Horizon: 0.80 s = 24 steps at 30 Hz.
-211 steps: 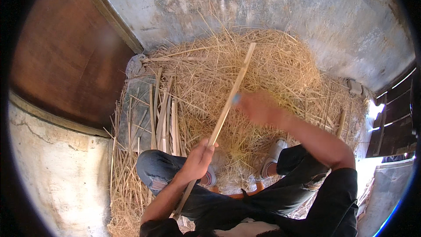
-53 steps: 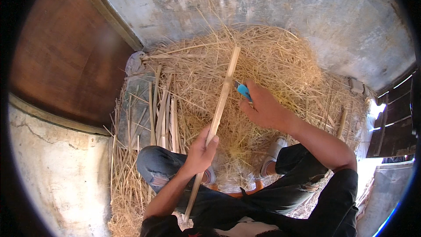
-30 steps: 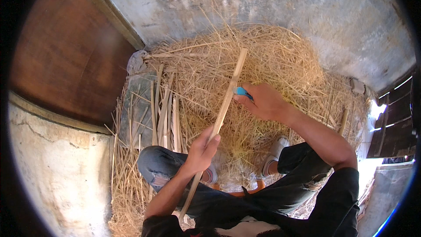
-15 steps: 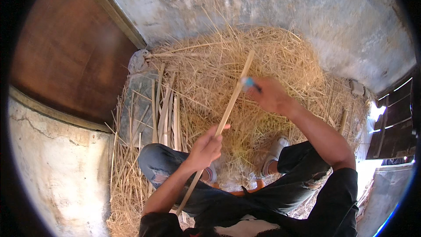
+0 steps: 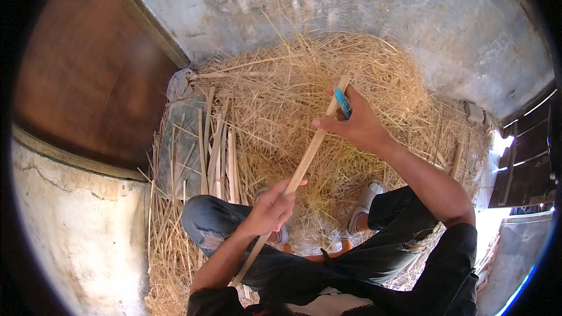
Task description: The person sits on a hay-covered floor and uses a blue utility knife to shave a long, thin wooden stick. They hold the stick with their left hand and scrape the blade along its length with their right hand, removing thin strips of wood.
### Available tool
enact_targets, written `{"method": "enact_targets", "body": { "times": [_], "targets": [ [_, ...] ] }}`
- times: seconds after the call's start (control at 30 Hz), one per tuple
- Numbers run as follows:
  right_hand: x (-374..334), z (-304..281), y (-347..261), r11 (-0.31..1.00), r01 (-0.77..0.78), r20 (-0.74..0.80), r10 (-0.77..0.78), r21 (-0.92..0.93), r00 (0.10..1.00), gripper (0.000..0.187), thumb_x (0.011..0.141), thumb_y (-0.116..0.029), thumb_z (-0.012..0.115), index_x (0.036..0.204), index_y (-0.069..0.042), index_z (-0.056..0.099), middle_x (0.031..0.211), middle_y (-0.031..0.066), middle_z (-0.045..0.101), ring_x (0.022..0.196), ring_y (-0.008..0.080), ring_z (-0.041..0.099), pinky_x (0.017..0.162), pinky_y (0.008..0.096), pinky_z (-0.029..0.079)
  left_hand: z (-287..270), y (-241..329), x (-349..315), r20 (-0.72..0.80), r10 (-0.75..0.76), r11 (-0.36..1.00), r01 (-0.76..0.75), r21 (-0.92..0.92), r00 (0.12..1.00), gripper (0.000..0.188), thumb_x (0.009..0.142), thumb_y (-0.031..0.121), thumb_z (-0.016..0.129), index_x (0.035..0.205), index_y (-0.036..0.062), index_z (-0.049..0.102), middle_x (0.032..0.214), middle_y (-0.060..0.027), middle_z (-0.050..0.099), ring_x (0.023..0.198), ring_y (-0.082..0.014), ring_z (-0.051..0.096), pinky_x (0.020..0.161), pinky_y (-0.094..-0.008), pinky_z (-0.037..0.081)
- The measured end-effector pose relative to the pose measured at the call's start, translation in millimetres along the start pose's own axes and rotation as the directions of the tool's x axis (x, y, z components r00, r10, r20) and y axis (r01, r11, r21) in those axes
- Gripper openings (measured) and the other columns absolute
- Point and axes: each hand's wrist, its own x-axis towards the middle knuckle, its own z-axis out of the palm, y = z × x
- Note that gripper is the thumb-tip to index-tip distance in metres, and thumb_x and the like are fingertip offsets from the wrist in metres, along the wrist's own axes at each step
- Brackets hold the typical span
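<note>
Left grip [image 5: 270, 212] around strip [image 5: 306, 161], blue cutter [image 5: 341, 100] in right grip [image 5: 364, 124]

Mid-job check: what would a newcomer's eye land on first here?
First, the long pale strip slanting up the middle, gripped by the left hand. Near its top end, the right hand holds a blue tool. Beyond, a straw-like heap lies against the wall.

No text, label, brand, number or sign can be read. The strip [image 5: 313, 149] and the blue knife [image 5: 342, 102] show no legible lettering; on the shirt [image 5: 404, 303], a red mark [image 5: 259, 313] is too small and cut off to make out.
</note>
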Motion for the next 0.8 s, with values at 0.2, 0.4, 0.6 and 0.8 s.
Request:
{"method": "enact_targets", "body": {
  "times": [0.2,0.4,0.6,0.8],
  "targets": [
    [2.1,13.3,18.7,0.998,-0.040,0.028,0.041,-0.043,0.999,0.080,0.078,-0.045,0.087,0.131,0.002,0.049,0.086,0.0009,0.054,0.073,0.0100,0.051,0.063,0.0287,0.045,10.5,1.5,18.0,-0.243,0.351,0.808,-0.161,0.568,0.904,0.058,0.100,0.010,0.063,0.151,0.0007,0.038,0.062,0.0027,0.053,0.050,-0.0024,0.045,0.047,-0.0213,0.036],
    [-18.9,21.8,-9.2,0.990,0.067,0.222,-0.038,-0.122,0.974,0.073,0.079,-0.045,0.086,0.127,0.000,0.053,0.081,0.0047,0.056,0.070,0.0140,0.055,0.061,0.0316,0.047,8.4,-0.3,27.9,-0.285,0.468,0.734,-0.188,0.653,0.837,0.062,0.095,0.010,0.068,0.151,0.0013,0.043,0.075,-0.0066,0.067,0.062,-0.0035,0.050,0.057,-0.0250,0.046],
    [-13.5,11.7,5.9,0.976,0.147,0.117,-0.129,-0.159,0.985,0.039,0.085,-0.035,0.081,0.106,-0.007,0.065,0.068,0.0034,0.054,0.059,0.0123,0.054,0.055,0.0309,0.044,2.4,1.3,24.9,-0.311,0.464,0.708,-0.137,0.692,0.830,0.059,0.093,0.009,0.069,0.148,0.0022,0.048,0.073,-0.0104,0.067,0.057,-0.0044,0.046,0.052,-0.0254,0.044],
    [-24.0,25.2,-10.8,0.972,0.188,0.217,-0.154,-0.143,0.964,0.032,0.084,-0.033,0.075,0.087,-0.002,0.067,0.062,0.0171,0.059,0.055,0.0319,0.059,0.057,0.0421,0.047,-3.6,-7.5,25.2,-0.306,0.509,0.647,-0.124,0.752,0.804,0.060,0.093,0.011,0.071,0.148,0.0031,0.049,0.065,-0.0122,0.058,0.049,-0.0093,0.045,0.049,-0.0286,0.042]
  ]
}}
